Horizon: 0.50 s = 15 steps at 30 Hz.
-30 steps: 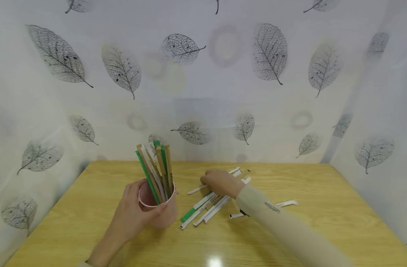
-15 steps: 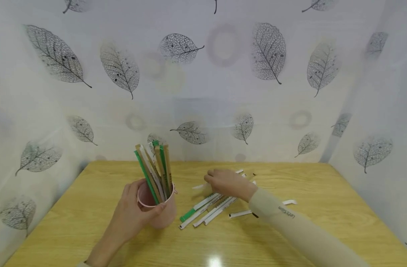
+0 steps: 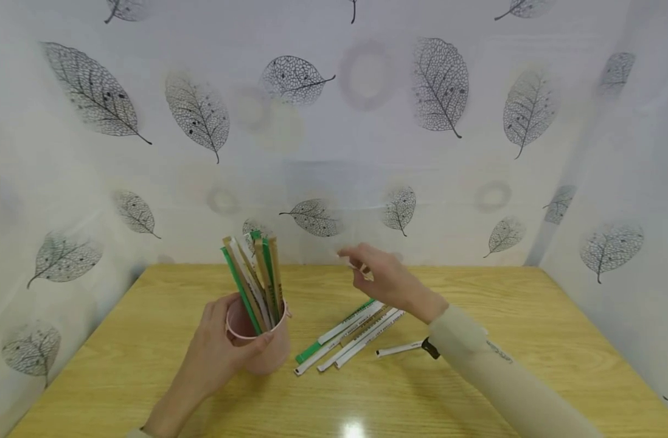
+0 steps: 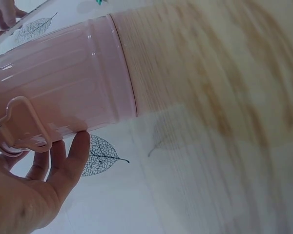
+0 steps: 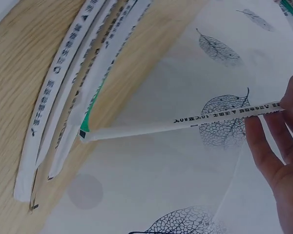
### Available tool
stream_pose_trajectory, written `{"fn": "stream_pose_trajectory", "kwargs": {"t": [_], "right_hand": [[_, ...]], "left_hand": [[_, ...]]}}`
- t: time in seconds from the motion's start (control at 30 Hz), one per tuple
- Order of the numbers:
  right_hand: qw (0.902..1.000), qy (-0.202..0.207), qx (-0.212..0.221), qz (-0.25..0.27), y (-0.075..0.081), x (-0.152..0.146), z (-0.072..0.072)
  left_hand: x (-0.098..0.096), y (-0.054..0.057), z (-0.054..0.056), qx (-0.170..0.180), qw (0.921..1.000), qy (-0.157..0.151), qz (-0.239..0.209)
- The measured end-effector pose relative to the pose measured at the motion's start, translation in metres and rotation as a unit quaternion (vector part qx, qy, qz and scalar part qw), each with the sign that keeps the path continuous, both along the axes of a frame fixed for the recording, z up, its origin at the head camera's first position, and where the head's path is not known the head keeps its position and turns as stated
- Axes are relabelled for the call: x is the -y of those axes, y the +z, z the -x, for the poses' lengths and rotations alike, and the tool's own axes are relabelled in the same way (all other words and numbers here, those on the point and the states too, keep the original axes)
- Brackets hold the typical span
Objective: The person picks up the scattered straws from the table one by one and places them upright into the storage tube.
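Observation:
On the left of the table stands a pink bucket-like cup point(image 3: 272, 353) with a small wire handle, which shows in the left wrist view. My left hand point(image 3: 213, 347) grips it round the side. Paper-wrapped straws point(image 3: 268, 274) in green, brown and white lean upright inside it. Raised above the table's far part, my right hand point(image 3: 391, 277) pinches one white wrapped straw point(image 5: 151, 129) between thumb and fingers. That straw is best seen in the right wrist view. Below the hand lies a loose pile of wrapped straws point(image 3: 361, 344).
A single white wrapped straw point(image 3: 394, 350) lies apart, right of the pile, partly behind the right wrist. The wooden table point(image 3: 164, 340) meets a leaf-patterned backdrop point(image 3: 361, 146) at its far edge and along both sides.
My right hand has picked a white straw from the far side of the pile and lifted it up. The left hand and cup have stayed in place.

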State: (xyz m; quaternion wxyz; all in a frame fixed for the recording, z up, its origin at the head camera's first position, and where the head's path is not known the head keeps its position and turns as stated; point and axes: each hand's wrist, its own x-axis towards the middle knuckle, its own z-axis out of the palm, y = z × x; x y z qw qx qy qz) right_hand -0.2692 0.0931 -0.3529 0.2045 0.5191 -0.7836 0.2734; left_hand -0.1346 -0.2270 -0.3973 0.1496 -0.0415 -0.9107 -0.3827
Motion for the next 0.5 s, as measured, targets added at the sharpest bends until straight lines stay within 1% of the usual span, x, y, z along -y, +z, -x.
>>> {"fn": "stream_pose_trajectory", "kwargs": {"t": [0.1,0.23,0.37,0.5], "right_hand": [[0.9986,0.004,0.029,0.044,0.006,0.001,-0.003],[0.9932,0.005,0.054,0.103,0.014,0.005,-0.008],[0.9833,0.017,0.087,0.159,0.024,0.011,-0.013],[0.9727,0.013,0.120,0.198,0.035,0.017,-0.020]], "left_hand": [[0.000,0.000,0.000,-0.003,1.0000,0.001,0.002],[0.000,-0.001,0.000,-0.004,1.0000,0.001,0.002],[0.000,-0.001,0.000,-0.007,1.0000,0.000,0.002],[-0.001,-0.001,0.000,-0.007,1.0000,0.002,0.005]]}}
